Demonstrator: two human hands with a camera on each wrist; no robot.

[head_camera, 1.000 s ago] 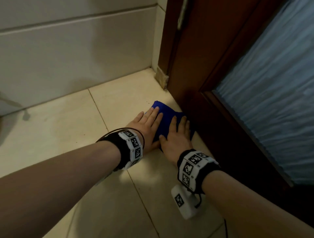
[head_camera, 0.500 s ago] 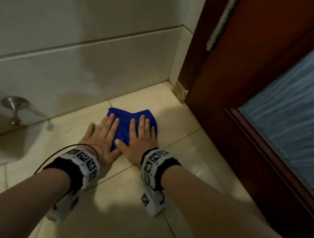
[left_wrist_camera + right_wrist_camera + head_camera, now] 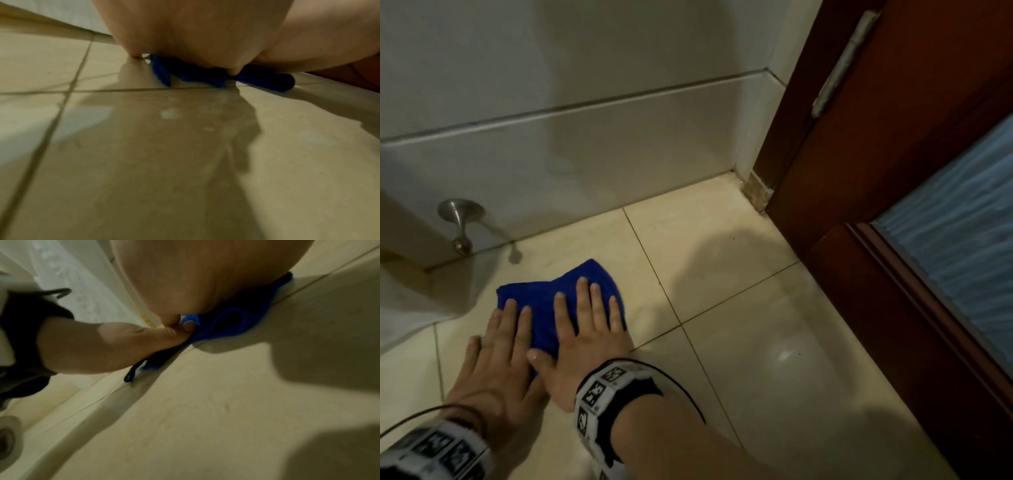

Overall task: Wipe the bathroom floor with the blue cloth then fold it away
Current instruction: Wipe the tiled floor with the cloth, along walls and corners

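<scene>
A bunched blue cloth lies flat on the beige tiled floor, close to the wall. My left hand presses its left part with straight fingers, partly resting on bare tile. Beside it my right hand lies flat on the cloth's right part, fingers spread. The left wrist view shows the cloth squeezed under my palm. In the right wrist view the cloth sits under my right palm, with the left hand's thumb beside it.
A metal door stop sticks out of the tiled wall low on the left. A dark wooden door with a frosted glass panel bounds the right side. A floor drain shows at the right wrist view's lower left.
Both hands have slid the cloth leftward along the floor, away from the door and toward the door stop. They stay pressed flat on it.
</scene>
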